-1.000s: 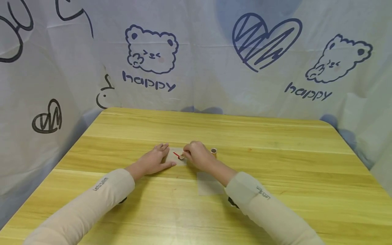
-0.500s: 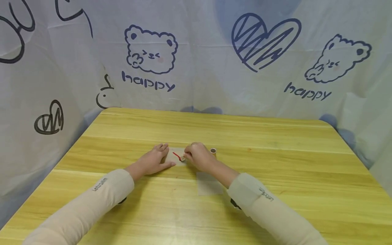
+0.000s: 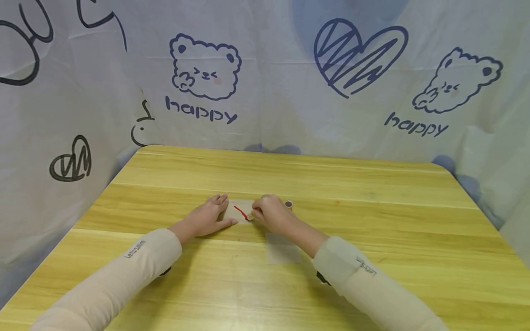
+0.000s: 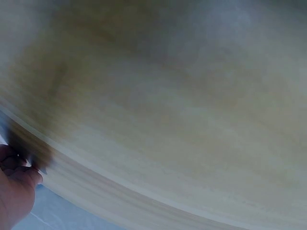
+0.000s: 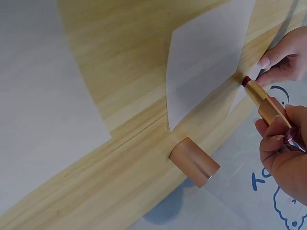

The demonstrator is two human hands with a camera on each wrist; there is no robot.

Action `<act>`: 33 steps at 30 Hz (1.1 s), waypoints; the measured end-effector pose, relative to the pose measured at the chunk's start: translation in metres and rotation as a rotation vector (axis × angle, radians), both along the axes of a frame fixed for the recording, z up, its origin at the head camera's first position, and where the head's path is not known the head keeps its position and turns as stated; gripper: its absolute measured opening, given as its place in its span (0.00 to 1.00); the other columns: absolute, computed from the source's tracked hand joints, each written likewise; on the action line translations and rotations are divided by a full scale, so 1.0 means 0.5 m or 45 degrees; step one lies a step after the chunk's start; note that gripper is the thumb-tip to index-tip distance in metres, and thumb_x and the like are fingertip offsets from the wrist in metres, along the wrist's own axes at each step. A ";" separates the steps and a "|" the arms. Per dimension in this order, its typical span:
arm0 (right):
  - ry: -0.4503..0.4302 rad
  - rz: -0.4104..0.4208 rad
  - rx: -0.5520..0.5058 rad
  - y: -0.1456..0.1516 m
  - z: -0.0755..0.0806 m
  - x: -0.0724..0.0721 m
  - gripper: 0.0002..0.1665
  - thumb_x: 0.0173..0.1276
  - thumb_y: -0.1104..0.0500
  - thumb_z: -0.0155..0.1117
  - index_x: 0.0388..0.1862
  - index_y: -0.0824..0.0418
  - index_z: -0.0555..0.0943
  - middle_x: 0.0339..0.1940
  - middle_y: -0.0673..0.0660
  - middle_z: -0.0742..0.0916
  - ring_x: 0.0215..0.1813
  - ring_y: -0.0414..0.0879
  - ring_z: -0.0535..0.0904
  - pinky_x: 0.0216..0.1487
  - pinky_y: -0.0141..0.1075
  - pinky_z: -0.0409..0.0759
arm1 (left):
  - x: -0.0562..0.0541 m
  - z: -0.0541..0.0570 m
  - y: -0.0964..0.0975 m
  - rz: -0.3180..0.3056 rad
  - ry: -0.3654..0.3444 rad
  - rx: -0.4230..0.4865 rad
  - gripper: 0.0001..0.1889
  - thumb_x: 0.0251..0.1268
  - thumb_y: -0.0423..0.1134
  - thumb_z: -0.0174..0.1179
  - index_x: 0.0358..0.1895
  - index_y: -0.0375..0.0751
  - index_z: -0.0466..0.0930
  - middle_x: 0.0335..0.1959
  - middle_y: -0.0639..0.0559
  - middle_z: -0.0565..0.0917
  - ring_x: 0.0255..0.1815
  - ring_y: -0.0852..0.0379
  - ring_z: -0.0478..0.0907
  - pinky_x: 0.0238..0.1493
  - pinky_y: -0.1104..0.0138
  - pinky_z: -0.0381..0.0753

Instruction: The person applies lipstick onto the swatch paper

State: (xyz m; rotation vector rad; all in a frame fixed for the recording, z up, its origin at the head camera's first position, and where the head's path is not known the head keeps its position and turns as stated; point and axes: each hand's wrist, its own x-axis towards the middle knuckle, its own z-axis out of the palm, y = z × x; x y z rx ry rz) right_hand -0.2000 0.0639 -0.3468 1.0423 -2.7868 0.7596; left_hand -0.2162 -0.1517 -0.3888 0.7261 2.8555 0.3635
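My right hand grips a lipstick with a golden case. In the right wrist view, the red tip of the lipstick points toward a pale paper. A slanting red line runs across the small sheet of paper in the head view, ending at the tip. Thumb and fingers spread, my left hand rests on that sheet's left side. Only part of a hand shows at the lower left of the left wrist view.
The lipstick's cap stands just right of my right hand, its opening up. A second pale sheet lies nearer, partly below my right forearm. All sit on a wooden table before a cloth backdrop with drawings.
My right hand has slid a little right and nearer with the lipstick, and the red line has grown longer along that path. The left hand has stayed in place.
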 end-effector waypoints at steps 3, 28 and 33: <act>0.000 0.001 0.002 0.002 0.000 0.001 0.09 0.64 0.69 0.58 0.26 0.68 0.83 0.23 0.59 0.83 0.23 0.39 0.65 0.24 0.24 0.65 | 0.000 0.000 0.000 -0.001 -0.001 0.000 0.38 0.67 0.57 0.49 0.67 0.26 0.58 0.71 0.31 0.56 0.71 0.34 0.51 0.68 0.45 0.57; 0.098 -0.015 -0.099 0.023 0.010 0.034 0.06 0.64 0.66 0.60 0.32 0.69 0.82 0.29 0.60 0.84 0.28 0.42 0.76 0.26 0.23 0.71 | -0.007 0.001 0.003 0.012 -0.030 -0.012 0.39 0.66 0.59 0.49 0.67 0.28 0.58 0.71 0.33 0.56 0.72 0.35 0.51 0.69 0.46 0.57; -0.045 -0.081 -0.336 0.037 0.002 0.040 0.08 0.65 0.66 0.59 0.35 0.70 0.82 0.29 0.60 0.85 0.25 0.39 0.75 0.25 0.24 0.73 | -0.009 0.004 0.005 0.013 -0.013 -0.028 0.39 0.65 0.58 0.51 0.66 0.27 0.61 0.70 0.32 0.59 0.71 0.35 0.54 0.68 0.46 0.59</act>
